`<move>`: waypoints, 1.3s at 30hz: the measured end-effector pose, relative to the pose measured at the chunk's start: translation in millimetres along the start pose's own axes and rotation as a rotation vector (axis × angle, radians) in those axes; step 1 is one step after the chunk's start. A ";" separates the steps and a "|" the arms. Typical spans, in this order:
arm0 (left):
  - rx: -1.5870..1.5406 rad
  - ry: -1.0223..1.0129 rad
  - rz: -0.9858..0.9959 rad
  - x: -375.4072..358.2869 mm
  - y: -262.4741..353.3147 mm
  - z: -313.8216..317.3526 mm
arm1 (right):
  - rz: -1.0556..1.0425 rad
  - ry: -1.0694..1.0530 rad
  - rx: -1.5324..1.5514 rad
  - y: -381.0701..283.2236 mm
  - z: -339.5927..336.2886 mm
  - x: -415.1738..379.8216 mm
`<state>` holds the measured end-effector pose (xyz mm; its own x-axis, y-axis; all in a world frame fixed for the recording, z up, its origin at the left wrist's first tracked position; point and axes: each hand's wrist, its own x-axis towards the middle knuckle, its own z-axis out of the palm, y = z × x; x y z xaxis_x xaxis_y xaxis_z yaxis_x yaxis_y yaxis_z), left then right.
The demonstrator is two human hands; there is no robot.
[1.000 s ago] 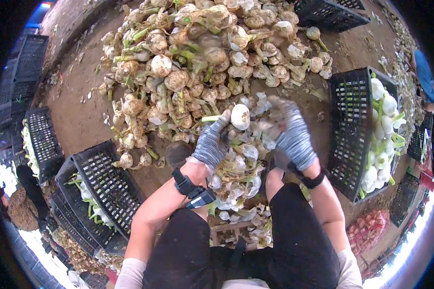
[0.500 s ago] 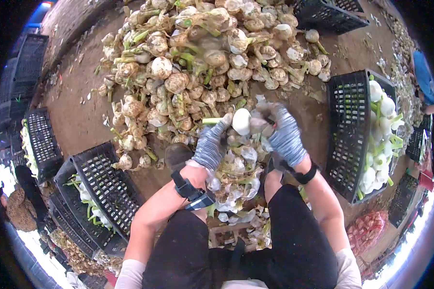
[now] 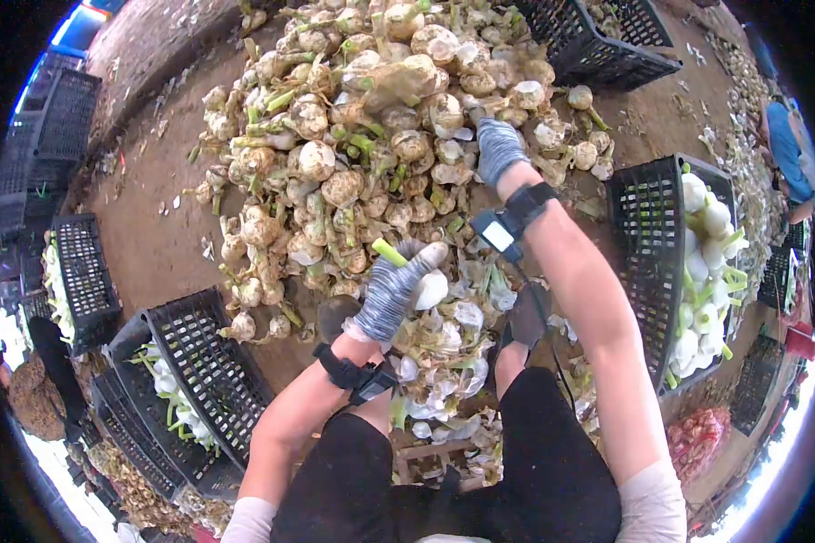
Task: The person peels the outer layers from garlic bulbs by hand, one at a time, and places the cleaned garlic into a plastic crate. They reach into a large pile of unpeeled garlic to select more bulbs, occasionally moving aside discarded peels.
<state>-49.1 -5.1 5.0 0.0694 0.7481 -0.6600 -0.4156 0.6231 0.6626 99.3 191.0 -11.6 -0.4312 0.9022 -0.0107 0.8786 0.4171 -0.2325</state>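
My left hand (image 3: pixel 394 291), in a grey striped glove, is closed around a peeled white garlic bulb (image 3: pixel 431 290). Its cut green stem (image 3: pixel 388 252) sticks out above the fingers. My right hand (image 3: pixel 501 152), gloved the same way, reaches forward to the edge of a large heap of unpeeled garlic (image 3: pixel 342 188). The far fingertips of that hand are hard to make out against the bulbs, so I cannot see whether it grips one. Below both hands, loose garlic skins (image 3: pixel 448 348) lie piled between my feet.
On the right stands a black crate (image 3: pixel 643 262) full of peeled garlic (image 3: pixel 708 271). More black crates (image 3: pixel 210 366) with garlic are on the left, and another crate (image 3: pixel 598 45) is at the back. A red net bag (image 3: pixel 697 443) lies at lower right. Another person (image 3: pixel 792 154) is at far right.
My right hand has left the white bulb and moved forward to the heap. My left hand keeps the bulb and has turned it, lower and nearer to me. The view has shifted slightly.
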 end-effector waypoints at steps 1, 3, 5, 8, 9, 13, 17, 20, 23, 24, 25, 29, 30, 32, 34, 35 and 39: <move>0.002 -0.002 0.001 0.8 3.7 4.6 | 0.061 -0.105 -0.108 -1.8 3.7 5.9; 0.004 0.058 0.357 0.9 9.0 13.5 | -0.039 0.114 0.346 -0.6 12.7 -16.5; 0.075 0.111 0.401 6.8 12.5 9.8 | 0.437 0.024 1.300 -22.8 -7.0 -41.8; 0.389 0.047 0.792 15.4 22.7 7.6 | 0.439 -0.092 1.439 -39.5 -19.5 -84.8; 0.323 -0.033 0.727 20.8 19.6 5.4 | 0.438 -0.130 1.392 -49.0 -34.3 -95.5; 0.580 -0.045 0.760 7.5 28.0 12.8 | 0.382 -0.094 1.358 -50.0 -43.6 -116.9; 0.333 -0.154 0.525 -2.1 32.1 17.0 | 0.376 -0.213 1.469 -39.9 -55.6 -130.1; -0.032 -0.259 0.290 2.1 27.2 15.1 | 0.265 -0.213 1.366 -36.2 -60.8 -140.4; -0.334 -0.416 -0.145 2.8 28.1 5.3 | 0.162 -0.262 1.213 -30.7 -62.7 -147.0; -0.546 -0.606 -0.350 2.8 26.7 3.3 | 0.155 -0.278 1.261 -31.9 -60.6 -151.8; -0.757 -0.794 -0.563 3.1 23.6 3.3 | 0.151 -0.290 1.308 -31.5 -58.2 -155.9; -0.332 -0.179 -0.226 -5.3 7.3 10.6 | 0.302 -0.253 1.452 -33.0 -52.0 -160.5; -0.319 -0.216 -0.212 -6.5 13.3 14.1 | 0.254 -0.250 1.474 -32.6 -65.0 -159.4; -0.178 -0.197 -0.042 2.4 -8.8 6.0 | 0.101 -0.089 1.277 -20.4 -1.0 -171.6; 0.393 -0.157 0.267 -7.7 -6.9 11.7 | 0.157 -0.006 1.211 -22.8 4.8 -172.4; 0.655 -0.132 0.388 4.0 -19.6 -4.5 | 0.144 -0.278 0.964 -18.1 -6.0 -170.0; 0.529 -0.184 0.280 -19.0 9.8 36.5 | 0.085 0.100 0.933 -27.8 14.8 -184.9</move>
<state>-21.4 -4.9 37.0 0.1976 0.8971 -0.3952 0.0617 0.3910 0.9183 151.5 11.0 -17.5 -0.3155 0.9489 0.0096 0.3680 0.1316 -0.9204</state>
